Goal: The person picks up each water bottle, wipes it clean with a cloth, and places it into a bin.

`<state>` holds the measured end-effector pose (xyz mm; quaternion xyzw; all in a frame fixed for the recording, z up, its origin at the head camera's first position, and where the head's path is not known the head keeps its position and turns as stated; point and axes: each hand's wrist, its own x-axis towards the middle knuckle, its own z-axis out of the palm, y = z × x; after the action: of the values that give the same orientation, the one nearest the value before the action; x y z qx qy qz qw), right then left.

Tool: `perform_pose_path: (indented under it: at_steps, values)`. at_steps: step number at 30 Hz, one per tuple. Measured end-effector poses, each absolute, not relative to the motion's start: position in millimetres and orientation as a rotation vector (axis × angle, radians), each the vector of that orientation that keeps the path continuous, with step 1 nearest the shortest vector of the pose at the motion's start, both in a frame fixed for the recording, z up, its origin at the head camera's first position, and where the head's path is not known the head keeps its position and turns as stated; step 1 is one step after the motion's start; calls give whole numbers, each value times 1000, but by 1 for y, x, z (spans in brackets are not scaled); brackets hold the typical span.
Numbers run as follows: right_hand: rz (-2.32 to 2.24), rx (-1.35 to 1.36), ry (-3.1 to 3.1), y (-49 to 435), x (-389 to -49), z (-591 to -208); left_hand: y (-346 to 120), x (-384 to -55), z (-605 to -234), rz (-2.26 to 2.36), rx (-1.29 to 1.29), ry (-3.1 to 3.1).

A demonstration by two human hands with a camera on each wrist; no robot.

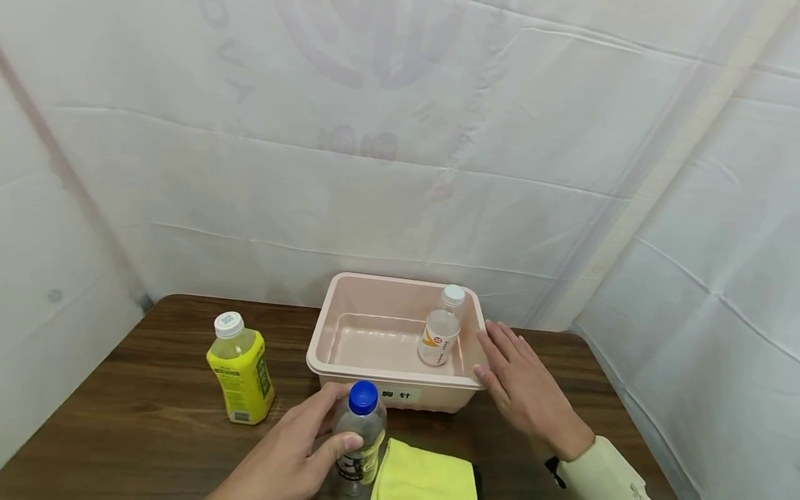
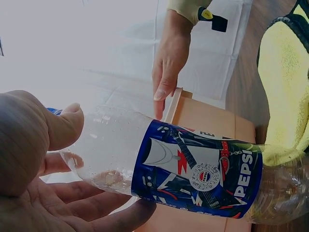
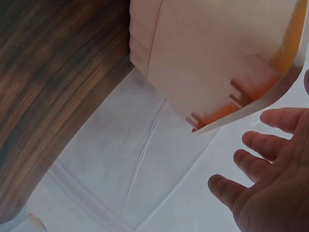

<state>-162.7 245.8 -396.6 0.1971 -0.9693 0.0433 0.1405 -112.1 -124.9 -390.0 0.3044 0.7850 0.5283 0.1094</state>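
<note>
Nearest me, my left hand (image 1: 290, 444) curls thumb and fingers round the blue-capped bottle (image 1: 373, 444), just left of the yellow cloth (image 1: 425, 473). Its long axis stands roughly upright; I can't tell whether its base is off the table (image 1: 156, 389). The pink basin (image 1: 444, 399) lies just beyond, reaching farther right. My right hand (image 1: 528, 389), fingers extended and holding nothing, is at its right rim. A white-capped bottle (image 1: 441, 332) stands inside, toward the right.

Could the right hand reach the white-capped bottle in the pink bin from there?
Probably yes: the right hand holds nothing at the right side of the pink bin, whose open top leaves the white-capped bottle uncovered close by.
</note>
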Motion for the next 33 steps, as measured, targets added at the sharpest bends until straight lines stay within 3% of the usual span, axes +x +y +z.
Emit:
perform_pose_path:
  at_steps: [20, 33]
  values:
    - [577, 472, -2865, 251, -178, -394, -126, -113, -389, 1558, 869, 2291]
    - [1049, 155, -2845, 244, -200, -394, -125, -113, -389, 1568, 875, 2293]
